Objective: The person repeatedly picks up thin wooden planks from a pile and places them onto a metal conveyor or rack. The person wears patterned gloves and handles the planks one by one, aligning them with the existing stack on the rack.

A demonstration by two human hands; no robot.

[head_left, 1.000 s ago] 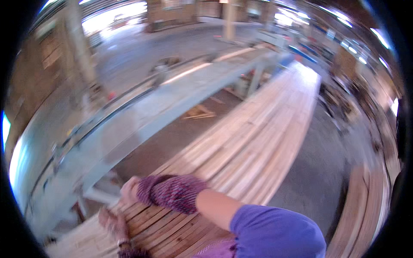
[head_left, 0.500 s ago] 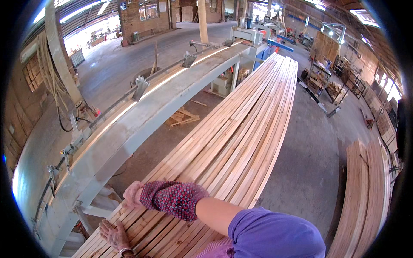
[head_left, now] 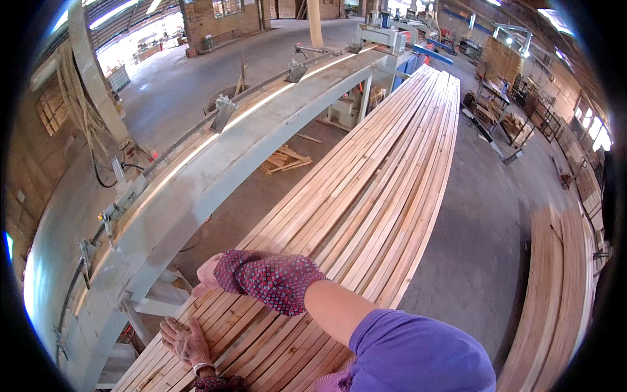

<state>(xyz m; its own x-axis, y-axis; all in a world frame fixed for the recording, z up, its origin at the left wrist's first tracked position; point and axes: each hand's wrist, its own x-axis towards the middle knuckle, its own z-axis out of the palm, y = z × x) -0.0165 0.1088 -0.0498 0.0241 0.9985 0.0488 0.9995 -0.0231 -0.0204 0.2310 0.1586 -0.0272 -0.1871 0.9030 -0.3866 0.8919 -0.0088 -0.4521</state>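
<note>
A long layer of pale wooden strips (head_left: 366,202), laid side by side, runs from below me toward the far right. My left hand (head_left: 188,342), in a light, soiled glove, lies on the strips near their left edge, fingers spread. Just beyond it, my right hand (head_left: 207,276) reaches across and rests at the same edge. Its fingers point down and are mostly hidden, so its grip is unclear. A dark red patterned oversleeve (head_left: 271,282) covers my right forearm below a purple sleeve (head_left: 418,349). A light band circles my left wrist.
Left of the strips stands a long grey machine bed (head_left: 189,199) with a rail and clamps, leading to a machine head (head_left: 382,38). Wood offcuts (head_left: 287,159) lie on the floor between. Another timber stack (head_left: 545,294) is at right. Behind it are racks and a pillar (head_left: 315,23).
The view has shifted slightly, so the bed and strips appear further right and higher. Both hands appear a little higher too, still at the strips' left edge. More of my left cuff shows.
</note>
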